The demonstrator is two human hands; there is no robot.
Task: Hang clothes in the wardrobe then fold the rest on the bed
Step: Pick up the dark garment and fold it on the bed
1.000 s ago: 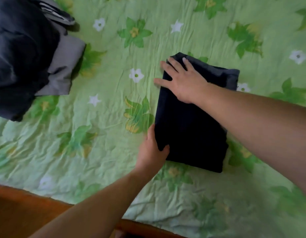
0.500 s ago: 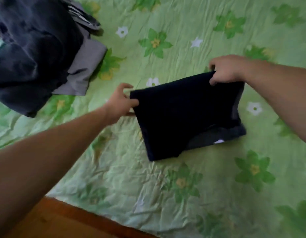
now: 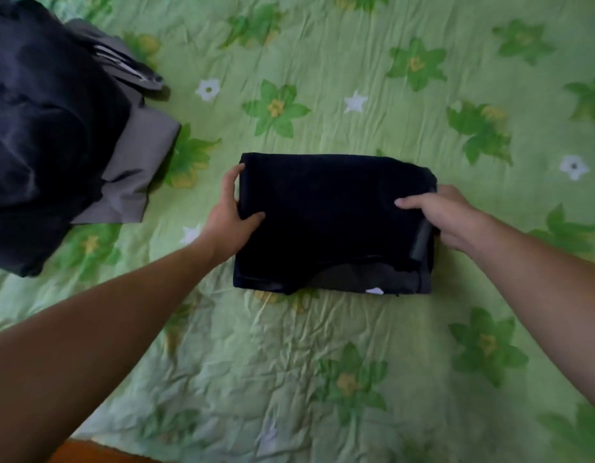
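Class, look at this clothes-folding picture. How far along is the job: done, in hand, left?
Done: the dark garment lies folded into a rectangle on the green bedspread. In hand: the left hand and right hand grip its ends. Left: perhaps the heap of clothes to its left; whether that is folded is unclear.

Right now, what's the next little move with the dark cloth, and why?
Probably lift the cloth and set it aside. It looks fully folded and lies flat on the sheet, and the left grip and right grip each hold one end, thumbs on top. The pile at the far left looks unfolded, so this spot is likely needed next.
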